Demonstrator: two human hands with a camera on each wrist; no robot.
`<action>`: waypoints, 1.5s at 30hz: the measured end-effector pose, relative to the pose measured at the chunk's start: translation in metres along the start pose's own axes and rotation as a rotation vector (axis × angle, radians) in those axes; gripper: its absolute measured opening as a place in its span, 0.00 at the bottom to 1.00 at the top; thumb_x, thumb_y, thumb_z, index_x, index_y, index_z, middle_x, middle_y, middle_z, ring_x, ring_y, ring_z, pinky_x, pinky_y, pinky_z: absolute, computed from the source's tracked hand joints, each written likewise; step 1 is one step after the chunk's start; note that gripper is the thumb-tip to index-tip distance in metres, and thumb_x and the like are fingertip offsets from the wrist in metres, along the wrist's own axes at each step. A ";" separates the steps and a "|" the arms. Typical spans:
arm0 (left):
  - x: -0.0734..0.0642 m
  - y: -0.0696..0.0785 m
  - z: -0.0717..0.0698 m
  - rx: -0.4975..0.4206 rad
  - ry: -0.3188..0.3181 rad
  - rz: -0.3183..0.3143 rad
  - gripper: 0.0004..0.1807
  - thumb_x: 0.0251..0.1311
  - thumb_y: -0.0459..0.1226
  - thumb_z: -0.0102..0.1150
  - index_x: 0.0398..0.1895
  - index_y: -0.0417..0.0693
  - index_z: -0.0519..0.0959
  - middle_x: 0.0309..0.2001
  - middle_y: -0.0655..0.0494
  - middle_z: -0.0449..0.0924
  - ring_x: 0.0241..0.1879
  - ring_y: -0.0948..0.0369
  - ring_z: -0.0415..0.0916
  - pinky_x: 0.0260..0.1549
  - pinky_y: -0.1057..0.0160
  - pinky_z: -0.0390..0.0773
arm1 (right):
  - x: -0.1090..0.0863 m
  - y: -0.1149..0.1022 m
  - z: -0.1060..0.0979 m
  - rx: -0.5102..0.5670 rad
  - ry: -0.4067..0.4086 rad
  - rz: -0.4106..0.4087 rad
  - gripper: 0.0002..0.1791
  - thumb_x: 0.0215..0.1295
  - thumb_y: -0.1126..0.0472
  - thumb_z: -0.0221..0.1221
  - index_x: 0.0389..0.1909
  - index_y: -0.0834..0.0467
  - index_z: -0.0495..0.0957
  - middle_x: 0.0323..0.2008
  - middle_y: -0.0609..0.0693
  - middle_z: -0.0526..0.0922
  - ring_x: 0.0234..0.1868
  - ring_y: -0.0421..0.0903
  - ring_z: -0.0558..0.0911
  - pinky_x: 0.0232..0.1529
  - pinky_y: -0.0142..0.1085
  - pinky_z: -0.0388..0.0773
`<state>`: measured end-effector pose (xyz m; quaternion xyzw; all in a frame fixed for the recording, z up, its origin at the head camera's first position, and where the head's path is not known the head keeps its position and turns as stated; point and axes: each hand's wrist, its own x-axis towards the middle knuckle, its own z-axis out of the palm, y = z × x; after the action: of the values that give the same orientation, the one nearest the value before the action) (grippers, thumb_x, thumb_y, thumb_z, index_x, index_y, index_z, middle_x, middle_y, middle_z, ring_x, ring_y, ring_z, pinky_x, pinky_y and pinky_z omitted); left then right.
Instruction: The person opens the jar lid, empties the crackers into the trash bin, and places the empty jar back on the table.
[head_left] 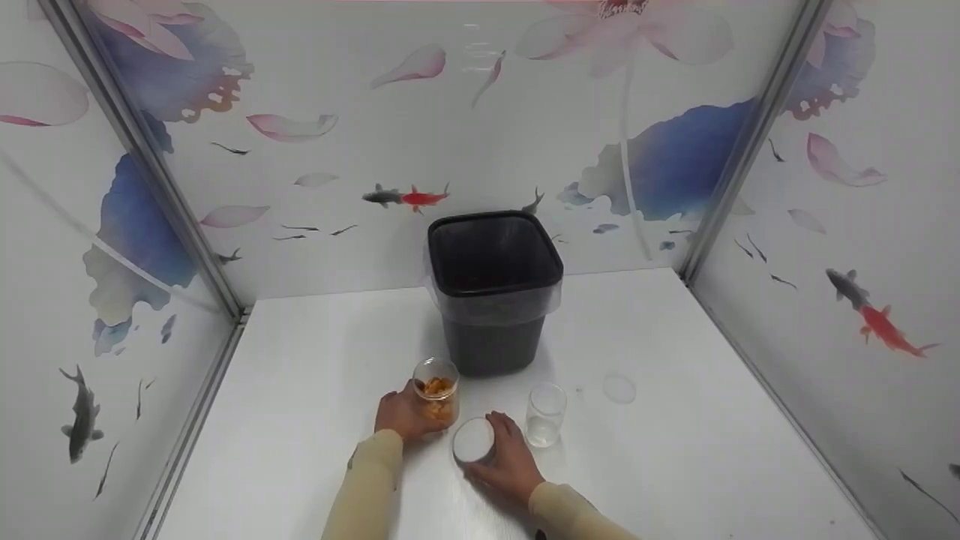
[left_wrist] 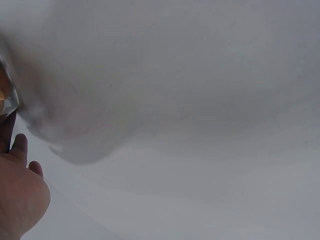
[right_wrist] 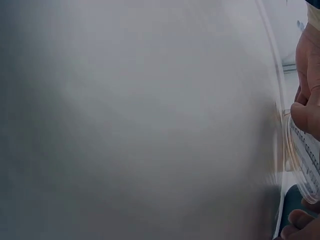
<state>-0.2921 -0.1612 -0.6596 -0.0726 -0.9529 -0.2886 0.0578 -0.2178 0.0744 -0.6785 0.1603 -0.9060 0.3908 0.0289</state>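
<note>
My left hand (head_left: 400,417) grips a clear glass jar (head_left: 439,411) from its left side; orange pieces fill its lower part, and its top has no lid. In the left wrist view only a sliver of the jar (left_wrist: 9,102) shows at the left edge. To the right of the jar, my right hand (head_left: 513,463) holds a round tub with a white top (head_left: 473,441), thumb at the near side and fingers at the far side. In the right wrist view the tub's clear rim and printed markings (right_wrist: 306,155) appear between thumb and fingers.
A black lined trash bin (head_left: 495,330) stands behind the hands, near the back wall. Right of my right hand is a drinking glass (head_left: 546,420) with some clear liquid. A clear disc (head_left: 619,388) lies farther right on the white table (head_left: 675,457). Patterned panels enclose three sides.
</note>
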 end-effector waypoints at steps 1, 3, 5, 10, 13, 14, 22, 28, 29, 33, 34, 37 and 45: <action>0.000 0.000 0.000 0.001 -0.001 0.004 0.51 0.32 0.60 0.78 0.59 0.37 0.73 0.47 0.44 0.83 0.45 0.46 0.78 0.55 0.46 0.70 | -0.001 -0.001 0.000 -0.007 -0.004 0.005 0.54 0.44 0.45 0.76 0.69 0.65 0.63 0.67 0.67 0.63 0.70 0.64 0.62 0.66 0.55 0.62; 0.001 0.000 0.000 0.010 -0.002 0.005 0.52 0.32 0.60 0.77 0.59 0.37 0.73 0.47 0.44 0.83 0.46 0.47 0.79 0.55 0.46 0.70 | -0.001 -0.002 -0.001 -0.029 -0.008 0.009 0.54 0.43 0.44 0.77 0.68 0.66 0.64 0.67 0.67 0.64 0.69 0.65 0.62 0.66 0.56 0.62; 0.001 0.000 0.000 0.010 -0.002 0.001 0.52 0.32 0.60 0.78 0.59 0.38 0.73 0.47 0.45 0.83 0.45 0.47 0.79 0.55 0.46 0.70 | -0.002 -0.003 -0.002 -0.050 -0.011 0.010 0.53 0.43 0.45 0.77 0.66 0.67 0.66 0.67 0.67 0.65 0.69 0.65 0.63 0.66 0.56 0.61; 0.001 0.001 -0.002 -0.006 -0.002 -0.013 0.52 0.31 0.60 0.79 0.59 0.38 0.74 0.47 0.45 0.83 0.44 0.46 0.78 0.54 0.46 0.71 | -0.003 -0.006 -0.004 -0.112 -0.014 0.012 0.52 0.42 0.46 0.76 0.64 0.70 0.67 0.66 0.67 0.66 0.69 0.65 0.63 0.66 0.55 0.62; 0.000 0.002 -0.002 -0.011 0.000 -0.020 0.52 0.31 0.60 0.79 0.58 0.38 0.74 0.46 0.46 0.84 0.44 0.46 0.78 0.53 0.46 0.72 | -0.003 -0.007 -0.005 -0.125 -0.029 0.025 0.52 0.43 0.45 0.76 0.64 0.72 0.66 0.66 0.67 0.65 0.69 0.65 0.62 0.67 0.55 0.61; -0.001 0.002 -0.002 -0.009 0.000 -0.024 0.51 0.30 0.60 0.79 0.58 0.38 0.74 0.45 0.46 0.84 0.43 0.46 0.78 0.52 0.46 0.73 | -0.004 -0.008 -0.006 -0.129 -0.033 0.029 0.53 0.43 0.45 0.76 0.64 0.72 0.66 0.66 0.67 0.65 0.69 0.65 0.62 0.67 0.55 0.60; 0.000 0.001 -0.001 0.005 0.011 -0.019 0.50 0.30 0.59 0.79 0.55 0.38 0.75 0.43 0.45 0.84 0.42 0.45 0.78 0.50 0.47 0.74 | -0.004 -0.007 -0.005 -0.137 -0.038 0.037 0.53 0.44 0.45 0.75 0.65 0.73 0.66 0.68 0.66 0.64 0.70 0.63 0.61 0.68 0.52 0.59; 0.001 0.000 0.001 0.016 0.015 -0.023 0.50 0.29 0.59 0.78 0.55 0.38 0.75 0.42 0.44 0.84 0.42 0.44 0.78 0.48 0.46 0.74 | -0.003 -0.006 -0.006 -0.113 -0.061 0.066 0.54 0.44 0.44 0.74 0.67 0.71 0.64 0.69 0.64 0.62 0.72 0.62 0.60 0.69 0.52 0.58; 0.001 0.000 0.001 0.015 0.015 -0.024 0.50 0.28 0.59 0.78 0.55 0.38 0.75 0.42 0.44 0.84 0.42 0.44 0.78 0.48 0.46 0.75 | -0.003 -0.006 -0.006 -0.112 -0.066 0.067 0.55 0.44 0.44 0.74 0.68 0.70 0.64 0.69 0.65 0.62 0.72 0.62 0.59 0.69 0.52 0.58; 0.001 0.000 0.002 0.012 0.016 -0.027 0.50 0.28 0.60 0.78 0.55 0.38 0.76 0.41 0.44 0.84 0.40 0.44 0.79 0.45 0.46 0.76 | -0.003 -0.007 -0.009 -0.117 -0.081 0.053 0.55 0.43 0.46 0.74 0.69 0.71 0.62 0.69 0.66 0.62 0.72 0.64 0.59 0.69 0.53 0.57; 0.001 0.000 0.002 0.011 0.017 -0.025 0.50 0.28 0.60 0.78 0.55 0.38 0.76 0.41 0.44 0.84 0.40 0.45 0.79 0.45 0.47 0.76 | -0.003 -0.008 -0.010 -0.117 -0.083 0.043 0.56 0.43 0.46 0.74 0.69 0.71 0.61 0.69 0.67 0.62 0.71 0.64 0.59 0.69 0.54 0.57; 0.001 0.000 0.001 0.008 0.015 -0.023 0.49 0.28 0.59 0.78 0.54 0.38 0.76 0.40 0.45 0.84 0.39 0.45 0.79 0.45 0.47 0.76 | -0.004 -0.010 -0.013 -0.135 -0.071 -0.007 0.56 0.44 0.46 0.74 0.69 0.72 0.61 0.68 0.69 0.62 0.70 0.66 0.60 0.69 0.55 0.57; 0.001 0.002 -0.001 0.009 0.011 -0.033 0.49 0.29 0.59 0.79 0.55 0.38 0.75 0.42 0.44 0.84 0.42 0.44 0.78 0.48 0.46 0.75 | -0.010 -0.031 -0.034 -0.130 -0.089 -0.091 0.55 0.50 0.42 0.71 0.72 0.66 0.58 0.70 0.64 0.61 0.72 0.62 0.59 0.68 0.53 0.59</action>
<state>-0.2928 -0.1597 -0.6576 -0.0549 -0.9550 -0.2856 0.0584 -0.2005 0.0812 -0.6353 0.2165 -0.9215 0.3219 0.0167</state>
